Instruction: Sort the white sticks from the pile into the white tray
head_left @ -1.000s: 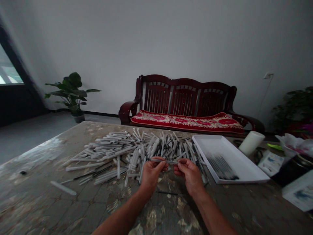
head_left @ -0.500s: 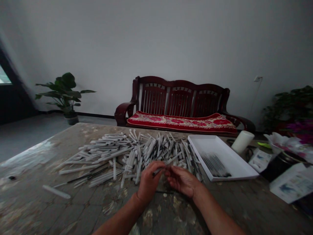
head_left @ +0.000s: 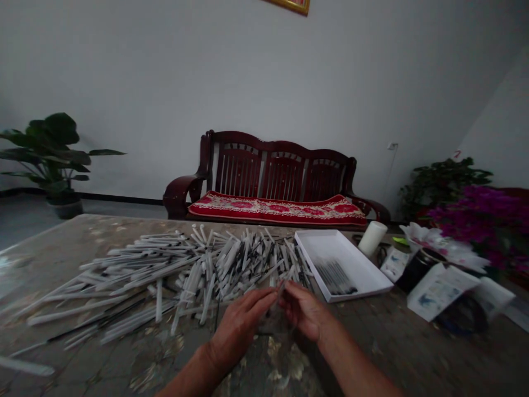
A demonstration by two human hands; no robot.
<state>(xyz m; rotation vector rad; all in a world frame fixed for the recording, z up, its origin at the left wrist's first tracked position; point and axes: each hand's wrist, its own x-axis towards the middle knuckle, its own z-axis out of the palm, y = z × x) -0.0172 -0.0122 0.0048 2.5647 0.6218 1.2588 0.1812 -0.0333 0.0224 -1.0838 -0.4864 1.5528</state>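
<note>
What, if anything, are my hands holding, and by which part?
I can't tell: your left hand and right hand are close together, and blur and overlap hide what may be between them and where it's gripped.

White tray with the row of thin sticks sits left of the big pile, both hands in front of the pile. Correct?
Not quite: the white tray with the row of thin sticks sits right of the big pile, per the head view. Left hand and right hand are in front of the pile, as stated.
</note>
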